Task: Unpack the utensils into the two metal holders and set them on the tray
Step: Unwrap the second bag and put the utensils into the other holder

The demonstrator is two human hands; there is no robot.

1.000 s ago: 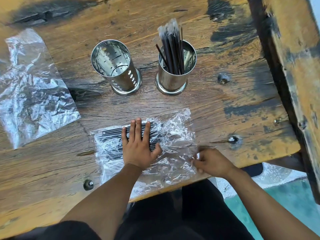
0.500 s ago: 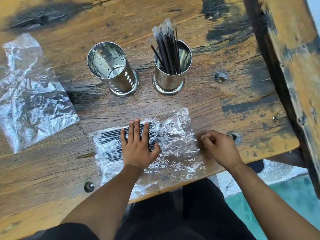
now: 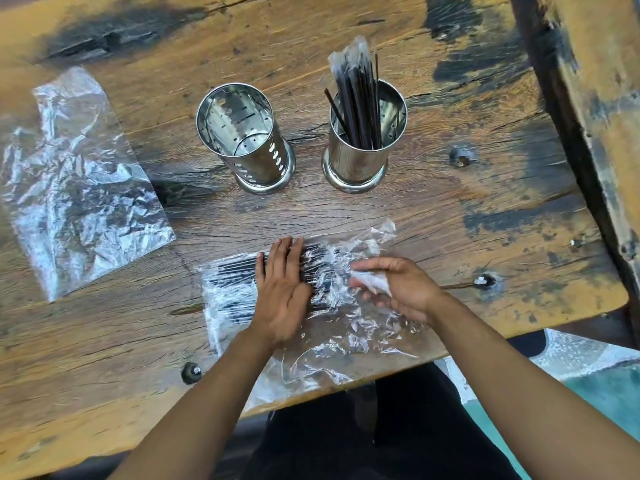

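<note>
Two steel holders stand side by side on the wooden table. The left holder [image 3: 246, 136] has nothing in it. The right holder [image 3: 363, 140] carries several black wrapped sticks [image 3: 360, 98]. Near the table's front edge lies a clear plastic bag [image 3: 332, 327] with a bundle of black sticks [image 3: 232, 275] inside. My left hand [image 3: 282, 289] lies flat on that bundle, fingers together. My right hand [image 3: 398, 285] sits over the bag's right part and pinches a crumpled fold of its plastic. No tray is in view.
A crumpled clear bag [image 3: 76, 181], with nothing inside, lies at the table's left. A thick wooden beam [image 3: 588, 98] runs along the right side. Bolt heads [image 3: 486, 280] dot the planks. The bag hangs slightly over the front edge.
My right hand has moved left from the table's right front onto the bag and taken hold of its plastic. My left hand stays pressed on the bundle.
</note>
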